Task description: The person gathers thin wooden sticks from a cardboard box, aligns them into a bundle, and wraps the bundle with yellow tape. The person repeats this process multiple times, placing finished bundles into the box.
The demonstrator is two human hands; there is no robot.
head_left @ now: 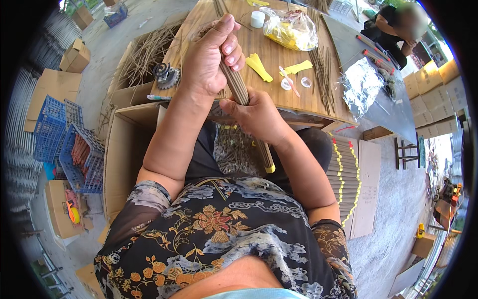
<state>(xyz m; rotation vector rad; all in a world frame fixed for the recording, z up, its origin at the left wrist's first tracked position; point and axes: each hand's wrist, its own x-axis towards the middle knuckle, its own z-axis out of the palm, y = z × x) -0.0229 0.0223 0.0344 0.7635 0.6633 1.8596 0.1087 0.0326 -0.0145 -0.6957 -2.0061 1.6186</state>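
A long bundle of thin brown incense sticks (pixel 238 88) slants between my hands, from the table's far side down to my lap. Its lower end carries a yellow band. My left hand (pixel 211 57) is closed round the upper part, thumb up and fingers curled over the sticks. Lower down, my right hand (pixel 260 113) grips the bundle with its thumb across the front. Beyond my right hand, yellow paper strips (pixel 259 67) lie on the wooden table (pixel 239 35), beside a thin brush-like stick (pixel 290 82) and small clear round lids (pixel 306 82).
Loose sticks fill a cardboard box (pixel 119 89) at left, near a dark toothed metal part (pixel 167 77). A plastic bag of yellow strips (pixel 294 30) and a white jar (pixel 257 19) stand farther back. Finished-looking bundles (pixel 343 174) lean at right. Another person (pixel 391 32) sits far right.
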